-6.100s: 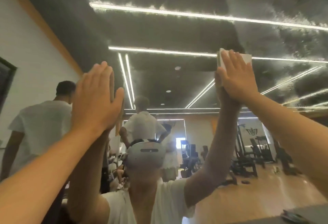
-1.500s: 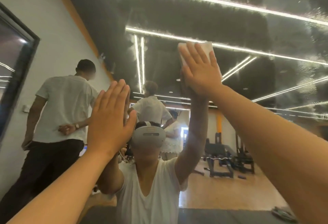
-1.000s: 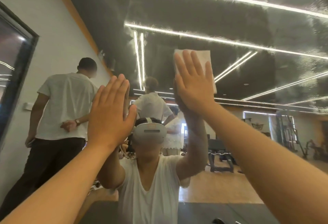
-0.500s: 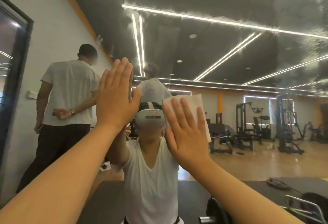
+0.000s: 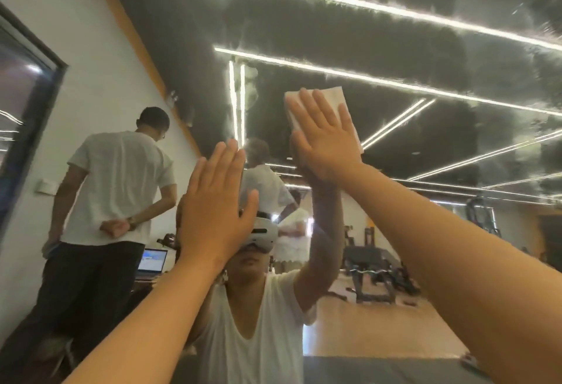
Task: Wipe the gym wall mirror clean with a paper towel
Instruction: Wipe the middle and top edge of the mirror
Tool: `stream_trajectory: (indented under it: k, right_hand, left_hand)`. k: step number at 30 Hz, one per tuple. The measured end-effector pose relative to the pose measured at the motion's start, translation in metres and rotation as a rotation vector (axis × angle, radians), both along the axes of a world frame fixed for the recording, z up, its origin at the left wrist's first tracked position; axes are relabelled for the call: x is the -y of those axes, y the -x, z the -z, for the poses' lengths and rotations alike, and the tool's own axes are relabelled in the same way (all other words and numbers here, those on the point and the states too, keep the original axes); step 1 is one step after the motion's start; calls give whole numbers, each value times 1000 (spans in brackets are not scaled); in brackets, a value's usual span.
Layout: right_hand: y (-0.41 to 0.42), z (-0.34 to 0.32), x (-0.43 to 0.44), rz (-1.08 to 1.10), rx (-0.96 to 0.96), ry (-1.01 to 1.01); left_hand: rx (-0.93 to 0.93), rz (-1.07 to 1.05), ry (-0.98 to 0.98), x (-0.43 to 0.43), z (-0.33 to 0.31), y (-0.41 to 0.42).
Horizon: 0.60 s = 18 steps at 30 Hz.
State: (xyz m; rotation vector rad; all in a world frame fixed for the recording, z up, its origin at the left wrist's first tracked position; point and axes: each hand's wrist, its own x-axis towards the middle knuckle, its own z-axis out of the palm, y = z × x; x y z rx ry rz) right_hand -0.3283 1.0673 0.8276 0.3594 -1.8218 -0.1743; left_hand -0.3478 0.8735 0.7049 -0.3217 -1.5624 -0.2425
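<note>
Fingers [image 5: 322, 109] straight, right hand [image 5: 327, 143] flat on paper towel [image 5: 334, 95] against streaky gym mirror [image 5: 395, 33], left hand [image 5: 216, 201] bare.

The mirror [image 5: 425, 33] bears a towel [image 5: 333, 97], pressed flat under the right hand [image 5: 325, 140]. The left hand [image 5: 213, 210] lies flat on the glass.

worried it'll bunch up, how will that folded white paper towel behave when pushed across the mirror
The folded white paper towel looks thin and light, so it probably slides easily. The flat right hand covers most of it, so only free edges may curl.
</note>
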Motion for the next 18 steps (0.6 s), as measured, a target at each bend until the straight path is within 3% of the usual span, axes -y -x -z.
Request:
stream_trajectory:
  k: [3,7,10,13,18]
  right_hand:
    - [-2,-31,8,-1,5,61]
    - [-1,-51,22,-16,-8,108]
    - [-1,-52,24,-16,-2,110]
    - [-3,-44,27,-20,-1,112]
    - [-1,19,44,-40,-27,35]
  left_hand:
    - [18,83,21,-1,-5,-4]
    - [96,374,-62,20,-8,-24]
    - [9,192,-119,47,3,-29]
    - [62,76,-102,68,21,-22]
    - [80,-23,-26,79,31,-8]
